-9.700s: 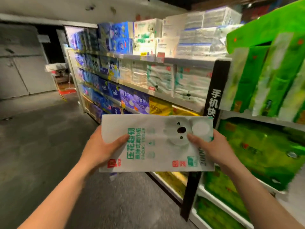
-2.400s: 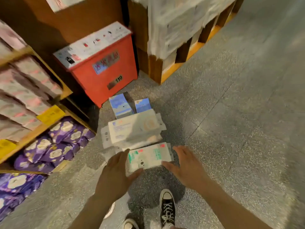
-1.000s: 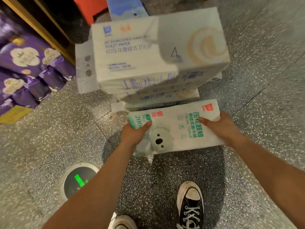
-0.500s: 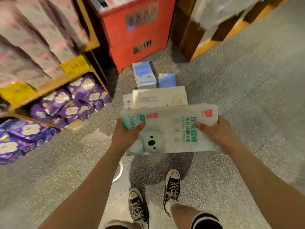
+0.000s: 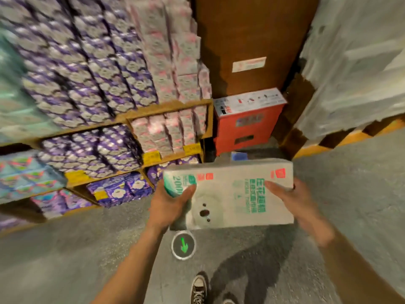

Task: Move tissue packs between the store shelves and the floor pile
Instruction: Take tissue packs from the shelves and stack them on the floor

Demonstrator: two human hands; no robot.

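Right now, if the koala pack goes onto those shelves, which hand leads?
Left, probably. The left hand grips the koala pack at the end nearest the shelves; the right hand grips the far end.

Tissue pack, centre toward 5 o'clock: white, green lettering, small red squares, pale koala face with dark nose.
Purple packs, 10 o'clock: white flower-like motifs.
Pink packs, 12 o'clock: pink-and-white print, blurred.
Teal packs, 9 o'clock: multicolour zigzag.
Shelf boards: yellow-brown; price tags yellow.
Box, 1 o'clock: red, white top.
Pillar: brown, white label.
Floor: grey speckle.
Floor marker, 6 o'clock: dark disc, green arrow.
Sneaker: black, white toe cap, white laces.
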